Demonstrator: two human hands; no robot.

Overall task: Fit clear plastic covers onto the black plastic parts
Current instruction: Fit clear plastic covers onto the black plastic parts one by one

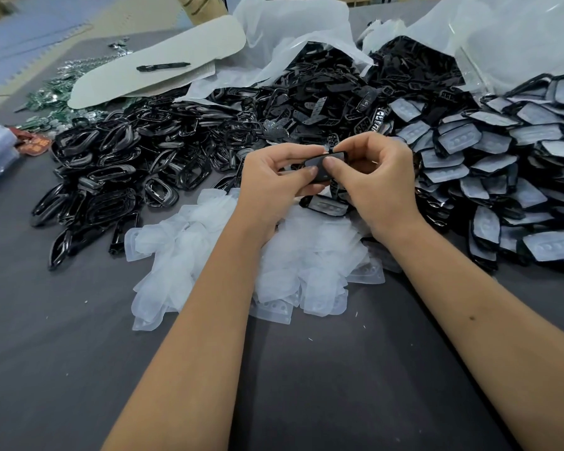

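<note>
Both sets of fingers pinch one black part, held in the air above the counter; the left hand grips its left end, thumb on the near face and the other fingers curled behind; the right hand grips its right end, thumb tip pressed on the face beside the left thumb, forefinger hooked over the top edge; the part's long axis runs left to right, rising slightly toward the right, its broad face turned toward the camera; whether a clear cover already sits on it I cannot tell.

Just below the hands lies a heap of clear covers, pale and overlapping, spread on the grey counter; one fitted part lies at the heap's far edge, under the right hand.

To the left sits a pile of black frames; beyond the hands, more black parts spill from white bags; to the right, a broad pile of covered parts, pale faces up; far left, a pen rests on a white sheet.
</note>
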